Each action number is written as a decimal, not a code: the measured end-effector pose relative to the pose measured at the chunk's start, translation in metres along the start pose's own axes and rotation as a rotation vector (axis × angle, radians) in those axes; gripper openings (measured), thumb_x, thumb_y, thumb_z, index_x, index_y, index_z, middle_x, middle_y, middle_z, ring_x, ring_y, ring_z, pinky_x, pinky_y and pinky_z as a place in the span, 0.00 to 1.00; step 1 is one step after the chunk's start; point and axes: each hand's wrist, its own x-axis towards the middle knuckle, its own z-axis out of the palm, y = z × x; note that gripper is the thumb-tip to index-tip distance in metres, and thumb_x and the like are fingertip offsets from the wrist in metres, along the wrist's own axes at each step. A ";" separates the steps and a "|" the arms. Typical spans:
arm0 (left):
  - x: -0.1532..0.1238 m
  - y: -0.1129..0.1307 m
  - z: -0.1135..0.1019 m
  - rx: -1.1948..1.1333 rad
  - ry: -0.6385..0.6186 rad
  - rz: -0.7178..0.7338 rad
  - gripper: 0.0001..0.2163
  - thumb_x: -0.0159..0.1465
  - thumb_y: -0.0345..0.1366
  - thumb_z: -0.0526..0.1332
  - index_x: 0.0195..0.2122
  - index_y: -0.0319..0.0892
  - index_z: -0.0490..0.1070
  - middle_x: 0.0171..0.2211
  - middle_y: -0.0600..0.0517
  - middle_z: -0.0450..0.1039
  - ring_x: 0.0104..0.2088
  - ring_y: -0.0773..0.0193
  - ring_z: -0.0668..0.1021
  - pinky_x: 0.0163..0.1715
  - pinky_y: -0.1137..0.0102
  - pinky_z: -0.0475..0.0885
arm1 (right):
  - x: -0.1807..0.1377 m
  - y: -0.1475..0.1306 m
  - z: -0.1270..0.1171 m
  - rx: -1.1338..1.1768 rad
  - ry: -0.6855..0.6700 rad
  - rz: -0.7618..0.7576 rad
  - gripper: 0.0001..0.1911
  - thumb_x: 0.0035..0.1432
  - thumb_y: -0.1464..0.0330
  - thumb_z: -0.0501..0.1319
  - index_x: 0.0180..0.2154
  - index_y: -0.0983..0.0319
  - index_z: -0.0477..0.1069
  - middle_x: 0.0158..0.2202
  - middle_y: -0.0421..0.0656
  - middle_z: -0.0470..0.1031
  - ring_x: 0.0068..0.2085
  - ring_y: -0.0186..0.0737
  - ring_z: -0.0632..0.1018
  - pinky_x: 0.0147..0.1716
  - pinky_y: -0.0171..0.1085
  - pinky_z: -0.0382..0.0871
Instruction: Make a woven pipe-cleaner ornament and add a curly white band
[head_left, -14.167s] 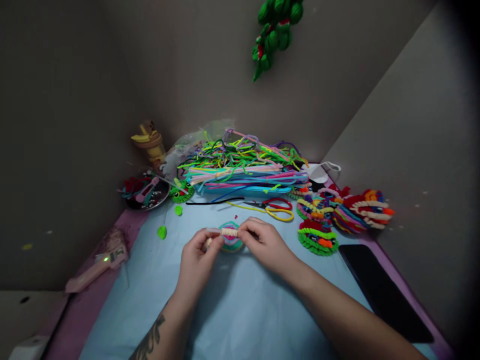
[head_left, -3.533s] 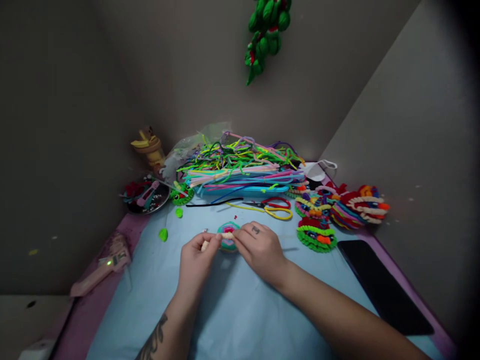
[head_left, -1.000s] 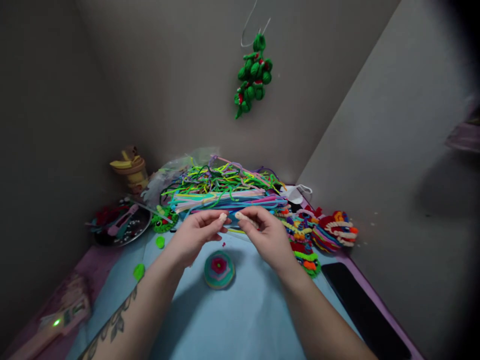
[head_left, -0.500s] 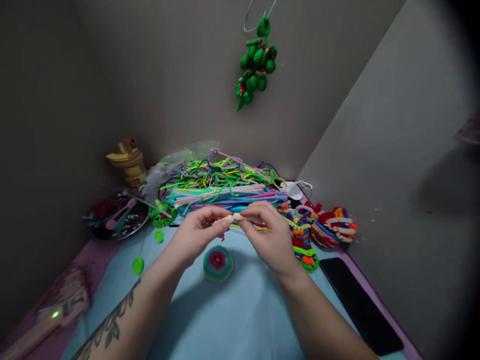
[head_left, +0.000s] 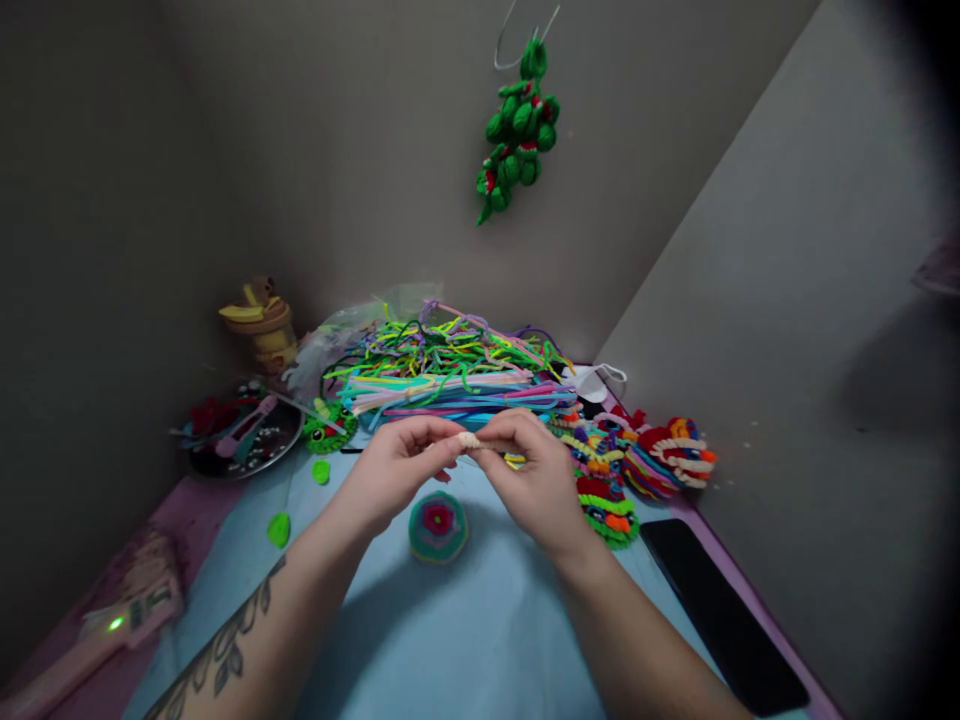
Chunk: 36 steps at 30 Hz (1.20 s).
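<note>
Between my two hands is a short cream pipe cleaner [head_left: 469, 440], wound into a tight coil, held above the blue cloth. My left hand [head_left: 409, 460] pinches its left end between thumb and fingers. From the other side my right hand [head_left: 529, 470] pinches the right end, and its fingers hide most of that part. The fingertips of both hands nearly meet. Below them on the cloth lies a round coiled disc [head_left: 439, 527] with a red centre and teal outer rings.
Behind my hands lie heaps of coloured pipe cleaners [head_left: 450, 350]. At left are a metal bowl [head_left: 281, 450], a green frog-like piece [head_left: 328, 427] and a pink glue gun [head_left: 142, 600]. Several colourful fuzzy figures [head_left: 611, 510] and a black phone [head_left: 720, 610] are at right. Green figures [head_left: 521, 125] hang on the wall.
My fingertips have come closer together around the cream pipe cleaner, and less of it shows. My right hand has shifted slightly left. The whole view has moved a little.
</note>
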 end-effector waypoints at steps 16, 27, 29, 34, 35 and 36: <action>-0.003 0.004 -0.004 -0.031 -0.027 -0.067 0.09 0.52 0.39 0.67 0.32 0.39 0.80 0.26 0.49 0.76 0.26 0.66 0.73 0.22 0.75 0.68 | 0.001 0.007 -0.001 0.220 -0.151 0.269 0.06 0.54 0.66 0.62 0.31 0.62 0.68 0.27 0.38 0.71 0.28 0.33 0.71 0.28 0.32 0.65; -0.002 0.003 -0.004 -0.066 0.009 -0.147 0.10 0.51 0.38 0.67 0.32 0.39 0.78 0.27 0.52 0.76 0.26 0.69 0.73 0.24 0.76 0.69 | 0.001 0.005 0.000 0.170 -0.171 0.206 0.03 0.53 0.69 0.62 0.30 0.61 0.68 0.29 0.39 0.70 0.31 0.35 0.72 0.32 0.33 0.65; -0.002 0.003 -0.005 -0.062 0.012 -0.137 0.10 0.51 0.38 0.67 0.33 0.39 0.78 0.26 0.53 0.76 0.25 0.69 0.73 0.24 0.76 0.69 | 0.002 0.005 -0.001 0.188 -0.187 0.233 0.04 0.53 0.68 0.61 0.30 0.61 0.67 0.28 0.38 0.69 0.29 0.34 0.71 0.29 0.32 0.64; -0.003 0.004 -0.006 -0.019 0.012 -0.091 0.09 0.52 0.37 0.66 0.33 0.39 0.77 0.27 0.53 0.76 0.25 0.69 0.74 0.25 0.75 0.70 | 0.002 0.006 -0.001 0.189 -0.216 0.275 0.08 0.54 0.64 0.59 0.29 0.62 0.67 0.26 0.38 0.67 0.27 0.33 0.68 0.26 0.31 0.61; -0.003 0.003 -0.006 -0.012 0.014 -0.087 0.09 0.52 0.37 0.66 0.33 0.39 0.77 0.27 0.53 0.76 0.25 0.69 0.74 0.26 0.75 0.71 | 0.002 0.007 -0.001 0.185 -0.220 0.272 0.08 0.55 0.64 0.59 0.29 0.62 0.67 0.25 0.38 0.67 0.27 0.33 0.68 0.26 0.31 0.60; -0.004 0.003 -0.006 -0.006 0.018 -0.085 0.09 0.53 0.38 0.66 0.33 0.39 0.77 0.27 0.53 0.76 0.25 0.69 0.74 0.26 0.75 0.71 | 0.002 0.007 0.000 0.181 -0.221 0.267 0.08 0.55 0.63 0.59 0.29 0.62 0.67 0.25 0.38 0.67 0.27 0.33 0.68 0.26 0.31 0.60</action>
